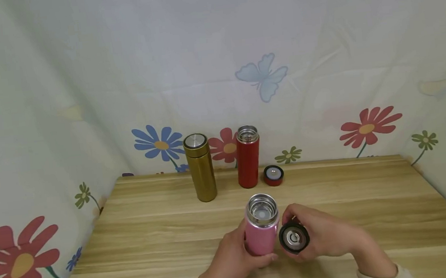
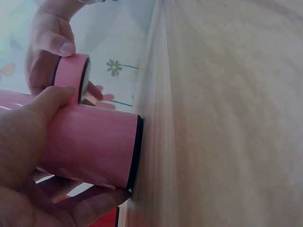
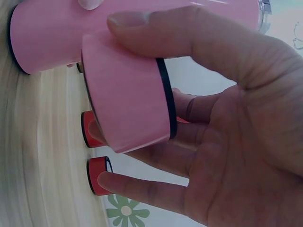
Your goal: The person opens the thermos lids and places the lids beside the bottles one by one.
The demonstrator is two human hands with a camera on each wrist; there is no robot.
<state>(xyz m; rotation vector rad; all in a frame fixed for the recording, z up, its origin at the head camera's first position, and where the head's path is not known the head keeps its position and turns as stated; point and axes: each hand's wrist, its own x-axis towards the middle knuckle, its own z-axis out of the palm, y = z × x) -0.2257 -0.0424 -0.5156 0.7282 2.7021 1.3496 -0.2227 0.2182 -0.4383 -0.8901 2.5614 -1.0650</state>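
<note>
A pink thermos bottle (image 1: 262, 232) with an uncovered steel mouth stands near the front of the table, its black base right at the tabletop in the left wrist view. My left hand (image 1: 235, 253) grips its body, thumb on one side and fingers round the other. Just to the right, my right hand (image 1: 322, 232) holds the pink lid (image 3: 128, 94) between thumb and fingers. The lid's dark underside ring (image 1: 294, 237) faces up toward the head camera. In the right wrist view, the lid overlaps the bottle's body.
A gold thermos (image 1: 203, 173) with its lid on stands farther back. Beside it is a red thermos (image 1: 248, 159) with a bare steel mouth, and its red lid (image 1: 273, 176) lies to the right. Behind the wooden table (image 1: 156, 241) hangs a flowered cloth (image 1: 197, 46).
</note>
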